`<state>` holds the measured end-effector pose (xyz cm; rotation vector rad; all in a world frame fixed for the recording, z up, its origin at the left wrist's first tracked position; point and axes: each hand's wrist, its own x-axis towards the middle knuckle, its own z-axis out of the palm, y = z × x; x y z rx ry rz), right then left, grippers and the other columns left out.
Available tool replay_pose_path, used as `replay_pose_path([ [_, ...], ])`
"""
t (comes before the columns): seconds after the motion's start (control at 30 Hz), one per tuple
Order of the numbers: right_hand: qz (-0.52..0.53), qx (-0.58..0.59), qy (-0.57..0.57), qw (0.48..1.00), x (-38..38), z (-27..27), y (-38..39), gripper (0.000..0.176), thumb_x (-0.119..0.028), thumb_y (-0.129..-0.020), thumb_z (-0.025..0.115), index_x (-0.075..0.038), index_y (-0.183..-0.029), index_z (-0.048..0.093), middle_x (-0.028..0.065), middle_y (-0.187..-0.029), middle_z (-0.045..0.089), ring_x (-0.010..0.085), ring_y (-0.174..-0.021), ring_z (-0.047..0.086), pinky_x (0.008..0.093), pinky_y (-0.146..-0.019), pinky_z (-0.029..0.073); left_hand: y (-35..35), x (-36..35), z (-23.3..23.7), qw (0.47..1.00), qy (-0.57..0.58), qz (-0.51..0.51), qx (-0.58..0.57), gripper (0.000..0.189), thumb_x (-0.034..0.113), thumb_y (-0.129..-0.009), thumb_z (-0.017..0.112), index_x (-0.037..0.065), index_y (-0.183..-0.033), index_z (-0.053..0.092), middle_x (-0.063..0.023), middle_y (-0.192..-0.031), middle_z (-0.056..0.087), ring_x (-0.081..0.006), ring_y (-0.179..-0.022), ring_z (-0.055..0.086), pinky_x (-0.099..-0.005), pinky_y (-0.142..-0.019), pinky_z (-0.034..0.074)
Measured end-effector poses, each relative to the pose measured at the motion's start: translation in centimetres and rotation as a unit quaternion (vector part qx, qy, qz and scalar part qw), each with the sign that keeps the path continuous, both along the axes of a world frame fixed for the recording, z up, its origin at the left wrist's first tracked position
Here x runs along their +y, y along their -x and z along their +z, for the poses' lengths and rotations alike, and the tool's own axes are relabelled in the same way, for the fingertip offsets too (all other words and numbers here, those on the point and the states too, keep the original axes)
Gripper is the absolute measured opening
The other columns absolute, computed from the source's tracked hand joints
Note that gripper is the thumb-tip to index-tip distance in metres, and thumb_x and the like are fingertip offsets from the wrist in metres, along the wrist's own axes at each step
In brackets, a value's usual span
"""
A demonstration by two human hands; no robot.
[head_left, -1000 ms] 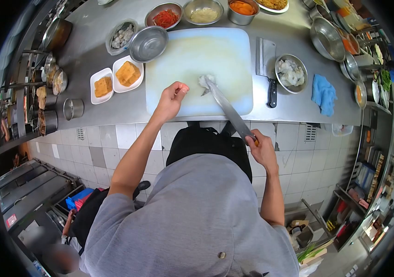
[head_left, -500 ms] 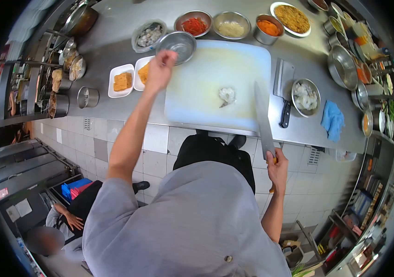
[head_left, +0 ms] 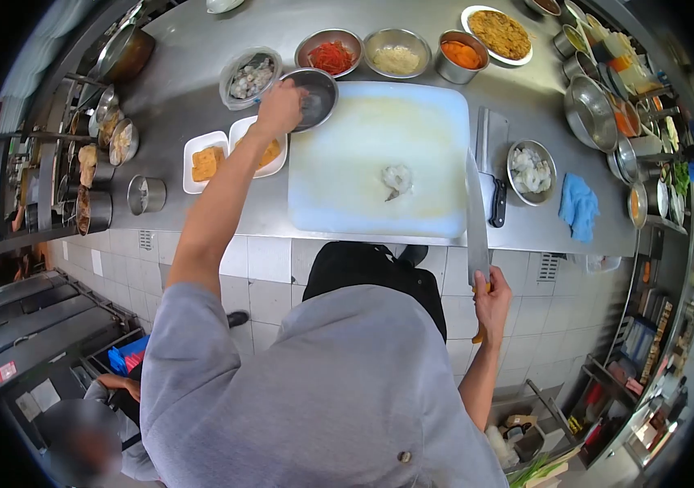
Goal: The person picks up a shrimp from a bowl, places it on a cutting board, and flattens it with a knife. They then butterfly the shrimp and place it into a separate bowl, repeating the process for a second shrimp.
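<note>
My left hand (head_left: 281, 107) is at the left rim of a dark metal bowl (head_left: 314, 99), its fingers partly hidden, so what they grip is unclear. The bowl overlaps the upper left corner of the white cutting board (head_left: 347, 146). My right hand (head_left: 492, 306) is closed round the yellow handle of a long knife (head_left: 477, 220), whose blade points up along the board's right edge. A small pale shrimp (head_left: 397, 179) lies on the board. Left of the bowl stands a clear container of shrimp (head_left: 252, 77).
Bowls of red strips (head_left: 331, 56), pale bits (head_left: 397, 58) and orange food (head_left: 462, 55) line the back. To the right lie a cleaver (head_left: 493, 142), a bowl of shrimp (head_left: 531, 172) and a blue cloth (head_left: 579, 208). Another person (head_left: 111, 407) is at lower left.
The view has shifted slightly. My left hand has moved up and left relative to the bowl. The knife in my right hand has turned more upright, its blade now beside the board's right edge.
</note>
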<state>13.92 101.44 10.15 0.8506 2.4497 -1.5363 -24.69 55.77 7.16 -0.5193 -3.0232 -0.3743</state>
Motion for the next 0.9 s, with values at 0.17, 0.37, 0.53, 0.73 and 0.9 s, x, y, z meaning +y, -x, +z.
replay_pose_path([
  [0.17,-0.020,0.030,0.002,0.999,-0.1,-1.7,-0.7,0.023,-0.019,-0.104,0.069,0.002,-0.114,0.069,0.0007,-0.074,0.061,0.0067,-0.062,0.050,0.0265,-0.056,0.040,-0.3,-0.1,1.4,0.988,0.145,0.022,-0.044,0.027,0.011,-0.081,0.076,0.015,-0.107,0.080,-0.0106,-0.125,0.064,-0.0327,-0.128,0.056,-0.0526,-0.102,0.049],
  [0.37,-0.041,0.032,-0.037,0.998,0.2,-2.9,1.9,0.025,-0.015,-0.100,0.068,0.003,-0.117,0.068,0.0076,-0.078,0.066,0.0129,-0.065,0.057,0.0306,-0.062,0.047,-0.7,-0.8,2.5,0.992,0.120,-0.014,0.037,0.019,0.011,-0.081,0.074,0.011,-0.099,0.080,-0.0099,-0.116,0.066,-0.0306,-0.121,0.059,-0.0517,-0.093,0.049],
  [0.53,0.012,0.057,-0.039,0.998,2.0,-4.5,6.9,0.034,-0.013,-0.097,0.070,0.004,-0.126,0.066,0.0166,-0.098,0.073,0.0240,-0.087,0.071,0.0363,-0.079,0.056,-2.5,3.1,4.3,0.993,0.019,-0.025,0.117,0.007,0.013,-0.083,0.075,0.007,-0.088,0.075,-0.0109,-0.104,0.069,-0.0340,-0.107,0.062,-0.0480,-0.090,0.051],
  [0.73,0.068,0.178,-0.113,0.975,3.0,-7.3,12.7,0.046,-0.008,-0.092,0.073,0.004,-0.135,0.061,0.0253,-0.131,0.063,0.0391,-0.115,0.067,0.0444,-0.099,0.055,-9.8,11.0,3.8,0.970,-0.194,-0.139,0.039,0.006,0.007,-0.085,0.077,0.005,-0.087,0.072,-0.0118,-0.102,0.068,-0.0341,-0.104,0.061,-0.0453,-0.096,0.050],
  [0.9,0.118,0.181,-0.210,0.954,1.6,-4.9,13.3,0.044,-0.002,-0.090,0.072,0.004,-0.132,0.061,0.0268,-0.129,0.062,0.0454,-0.121,0.062,0.0468,-0.105,0.051,-13.4,13.9,0.7,0.959,-0.211,-0.178,-0.064,0.009,0.005,-0.087,0.077,0.004,-0.096,0.076,-0.0094,-0.109,0.067,-0.0320,-0.107,0.059,-0.0433,-0.098,0.049],
])
